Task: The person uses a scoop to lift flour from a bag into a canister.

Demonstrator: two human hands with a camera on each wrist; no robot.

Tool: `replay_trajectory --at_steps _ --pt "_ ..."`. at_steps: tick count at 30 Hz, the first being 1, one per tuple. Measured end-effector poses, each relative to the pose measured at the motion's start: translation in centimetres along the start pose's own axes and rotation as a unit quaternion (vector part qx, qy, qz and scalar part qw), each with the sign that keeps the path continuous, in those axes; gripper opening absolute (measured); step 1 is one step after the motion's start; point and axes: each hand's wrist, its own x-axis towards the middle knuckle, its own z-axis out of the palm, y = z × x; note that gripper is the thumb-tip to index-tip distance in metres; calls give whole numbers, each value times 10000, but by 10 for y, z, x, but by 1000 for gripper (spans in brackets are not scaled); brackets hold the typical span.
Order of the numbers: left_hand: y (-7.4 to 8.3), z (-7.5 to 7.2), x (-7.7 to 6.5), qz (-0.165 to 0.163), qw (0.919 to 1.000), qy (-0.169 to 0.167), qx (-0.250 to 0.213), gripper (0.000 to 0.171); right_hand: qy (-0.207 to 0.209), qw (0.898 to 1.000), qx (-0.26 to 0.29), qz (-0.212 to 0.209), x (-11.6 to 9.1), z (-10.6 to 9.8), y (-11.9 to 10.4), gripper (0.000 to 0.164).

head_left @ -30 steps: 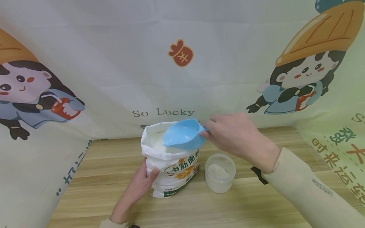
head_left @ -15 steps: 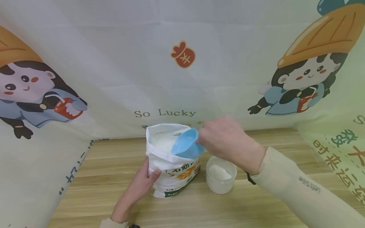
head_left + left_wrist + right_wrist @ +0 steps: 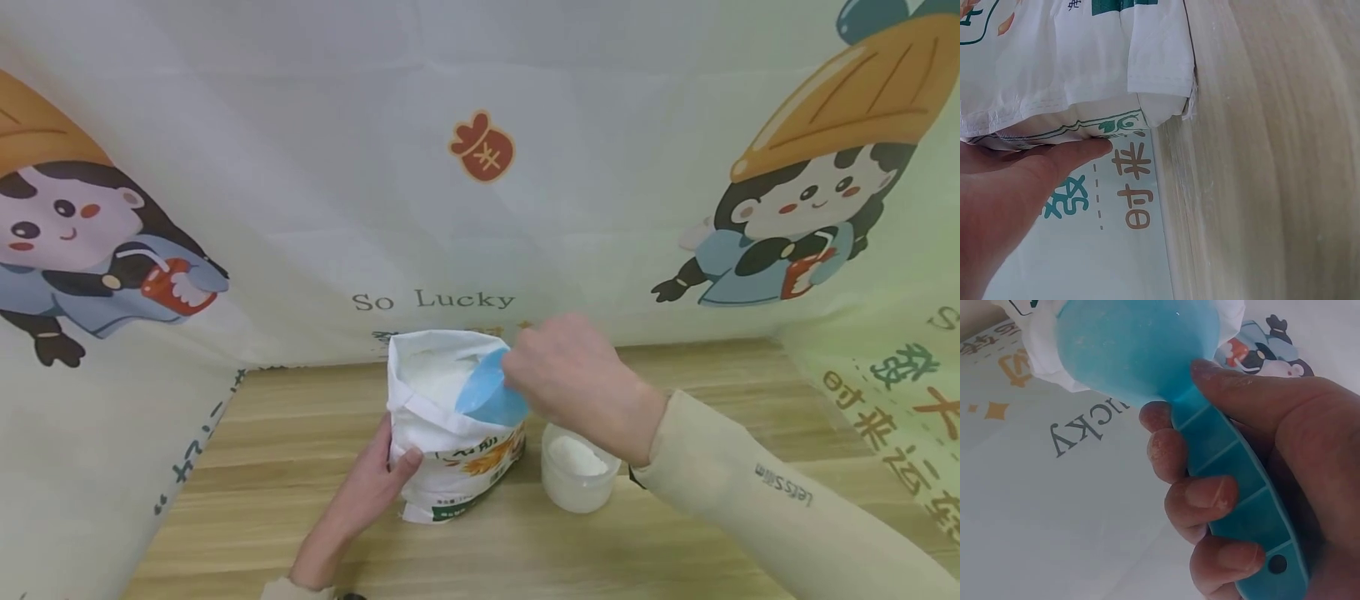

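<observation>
An open white flour bag (image 3: 431, 425) stands upright on the table, its mouth folded outward and white flour (image 3: 431, 375) showing inside. My left hand (image 3: 378, 471) holds the bag's left side, thumb across the front and fingers behind. In the left wrist view part of that hand (image 3: 1016, 187) lies against the bag's side (image 3: 1060, 56). My right hand (image 3: 573, 375) grips a blue scoop (image 3: 491, 396), whose bowl dips into the bag's mouth at the right. The right wrist view shows fingers curled round the scoop's ribbed handle (image 3: 1235, 469); the bowl's tip is hidden in the bag.
A clear round tub (image 3: 577, 492) holding some flour stands right of the bag, under my right forearm. The wood-grain table (image 3: 525, 558) meets a printed cloth backdrop (image 3: 337, 167) behind and at both sides.
My right hand has turned and come down leftward, lowering the scoop from above the bag's mouth into it. The bag's mouth has tipped slightly rightward; my left hand keeps its hold.
</observation>
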Motion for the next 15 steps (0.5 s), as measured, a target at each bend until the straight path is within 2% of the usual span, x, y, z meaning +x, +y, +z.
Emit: replay_trajectory --at_steps 7,15 --pt "2 -1 -2 100 9999 102 70 89 -180 9997 150 89 6 7 -5 33" --pt "4 -1 2 66 10000 13 47 90 141 9996 229 125 8 18 -7 44"
